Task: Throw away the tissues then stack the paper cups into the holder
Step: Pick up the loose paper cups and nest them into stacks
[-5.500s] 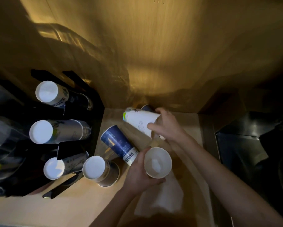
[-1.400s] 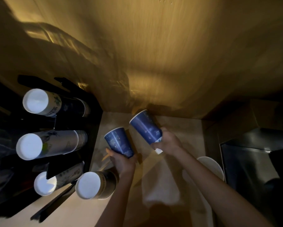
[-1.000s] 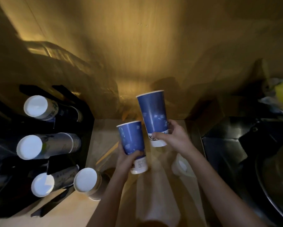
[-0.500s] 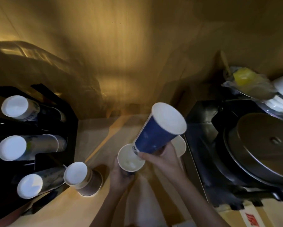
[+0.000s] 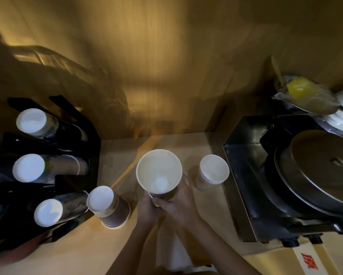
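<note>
Two blue cups, separate a moment ago, now nested — left hand [image 5: 148, 207] and right hand [image 5: 178, 203] both closed round the nested cups [image 5: 159, 171], centre counter, holder [image 5: 83, 175] at left; stacking advancing.

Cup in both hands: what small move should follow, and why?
Probably carry the cup left to the holder. Both the left hand and right hand grip its base, and the holder's slots already keep stacks.

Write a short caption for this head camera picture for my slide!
Both hands, left hand and right hand, hold upright nested paper cups beside a black cup holder.
</note>
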The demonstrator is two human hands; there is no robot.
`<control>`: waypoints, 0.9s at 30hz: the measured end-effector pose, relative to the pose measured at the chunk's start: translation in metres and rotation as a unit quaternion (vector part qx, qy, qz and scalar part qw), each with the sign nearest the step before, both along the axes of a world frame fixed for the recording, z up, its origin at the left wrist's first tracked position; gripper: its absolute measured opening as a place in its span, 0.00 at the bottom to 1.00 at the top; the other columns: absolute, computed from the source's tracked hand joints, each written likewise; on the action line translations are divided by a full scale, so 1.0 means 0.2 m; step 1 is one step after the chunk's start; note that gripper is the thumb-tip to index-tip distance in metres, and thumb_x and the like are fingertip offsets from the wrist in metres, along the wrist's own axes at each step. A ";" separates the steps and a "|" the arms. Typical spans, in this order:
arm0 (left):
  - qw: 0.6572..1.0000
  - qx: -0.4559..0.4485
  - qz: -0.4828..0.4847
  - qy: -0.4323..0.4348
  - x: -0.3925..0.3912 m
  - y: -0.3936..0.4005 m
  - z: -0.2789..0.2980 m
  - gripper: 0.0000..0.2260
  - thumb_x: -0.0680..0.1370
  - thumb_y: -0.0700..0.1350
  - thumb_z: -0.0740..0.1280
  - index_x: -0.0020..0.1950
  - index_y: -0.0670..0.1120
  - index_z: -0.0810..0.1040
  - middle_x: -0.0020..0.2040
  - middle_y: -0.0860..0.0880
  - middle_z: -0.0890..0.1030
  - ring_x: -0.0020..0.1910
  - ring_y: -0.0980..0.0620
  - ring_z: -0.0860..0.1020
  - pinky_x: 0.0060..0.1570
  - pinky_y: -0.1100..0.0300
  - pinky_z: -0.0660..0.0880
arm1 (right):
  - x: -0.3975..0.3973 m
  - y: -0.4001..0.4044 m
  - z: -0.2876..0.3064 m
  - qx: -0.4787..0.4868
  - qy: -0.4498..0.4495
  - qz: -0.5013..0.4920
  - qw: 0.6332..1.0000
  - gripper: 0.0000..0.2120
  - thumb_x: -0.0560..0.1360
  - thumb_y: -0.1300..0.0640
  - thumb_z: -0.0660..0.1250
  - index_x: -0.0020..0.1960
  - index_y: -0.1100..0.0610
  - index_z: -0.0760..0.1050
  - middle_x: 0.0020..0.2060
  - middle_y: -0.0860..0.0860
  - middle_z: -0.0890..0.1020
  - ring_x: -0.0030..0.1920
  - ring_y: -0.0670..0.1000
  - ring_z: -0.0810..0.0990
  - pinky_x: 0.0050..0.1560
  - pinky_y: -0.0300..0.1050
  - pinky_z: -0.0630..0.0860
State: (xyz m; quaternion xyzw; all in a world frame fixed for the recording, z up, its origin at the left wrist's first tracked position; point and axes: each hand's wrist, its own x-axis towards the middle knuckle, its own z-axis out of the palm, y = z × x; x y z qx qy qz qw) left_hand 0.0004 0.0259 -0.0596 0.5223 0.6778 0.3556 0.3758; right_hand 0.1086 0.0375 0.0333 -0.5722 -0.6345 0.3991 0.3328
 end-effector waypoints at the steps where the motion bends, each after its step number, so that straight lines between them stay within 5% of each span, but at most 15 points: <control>1: 1.000 0.004 0.004 -0.007 0.00 0.00 0.01 0.35 0.62 0.62 0.67 0.64 0.46 0.72 0.60 0.51 0.78 0.60 0.53 0.75 0.56 0.68 0.69 | 0.00 0.00 0.00 0.008 -0.002 -0.004 1.000 0.36 0.56 0.47 0.73 0.62 0.52 0.69 0.52 0.34 0.69 0.60 0.41 0.68 0.56 0.21 0.61; 4: 0.998 0.039 0.026 -0.038 0.03 -0.01 0.06 0.34 0.61 0.60 0.69 0.65 0.47 0.71 0.59 0.59 0.74 0.60 0.60 0.73 0.52 0.82 0.64 | 0.01 -0.01 -0.04 0.016 -0.013 -0.020 1.000 0.40 0.55 0.48 0.76 0.65 0.52 0.65 0.56 0.38 0.68 0.62 0.38 0.64 0.62 0.28 0.62; 8: 0.995 0.072 0.037 -0.064 0.05 -0.01 0.12 0.25 0.62 0.56 0.68 0.59 0.54 0.72 0.57 0.57 0.75 0.58 0.58 0.74 0.53 0.83 0.64 | 0.04 -0.01 -0.06 -0.031 0.024 0.002 0.999 0.41 0.56 0.49 0.78 0.62 0.37 0.60 0.60 0.38 0.70 0.63 0.37 0.68 0.62 0.27 0.65; 11: 0.998 0.051 0.022 -0.039 0.05 -0.01 0.12 0.36 0.59 0.60 0.67 0.63 0.43 0.71 0.58 0.53 0.74 0.58 0.55 0.73 0.52 0.84 0.62 | 0.06 -0.01 -0.06 -0.042 0.038 -0.003 0.998 0.47 0.55 0.49 0.78 0.65 0.35 0.55 0.65 0.41 0.70 0.67 0.41 0.67 0.67 0.37 0.67; 16: 0.999 0.012 0.024 -0.026 0.03 -0.02 0.06 0.36 0.60 0.60 0.68 0.64 0.43 0.71 0.57 0.52 0.76 0.57 0.56 0.75 0.55 0.60 0.71 | 0.08 0.01 0.01 -0.039 -0.018 0.046 0.998 0.51 0.61 0.47 0.77 0.72 0.42 0.47 0.71 0.45 0.62 0.67 0.40 0.61 0.65 0.38 0.62; 23: 0.999 -0.030 0.012 -0.029 0.02 -0.03 0.04 0.36 0.61 0.61 0.68 0.63 0.41 0.72 0.56 0.44 0.80 0.56 0.47 0.78 0.55 0.49 0.77 | 0.09 0.01 0.00 -0.027 -0.094 0.089 0.991 0.44 0.66 0.43 0.72 0.74 0.51 0.51 0.71 0.48 0.60 0.69 0.47 0.63 0.66 0.40 0.65; 27: 0.999 -0.012 -0.011 -0.051 0.01 -0.02 0.06 0.39 0.59 0.61 0.73 0.65 0.45 0.68 0.58 0.48 0.77 0.56 0.58 0.76 0.57 0.50 0.77 | 0.10 0.03 0.01 -0.034 -0.107 0.102 0.988 0.44 0.66 0.43 0.72 0.73 0.52 0.52 0.72 0.48 0.58 0.70 0.48 0.62 0.65 0.38 0.62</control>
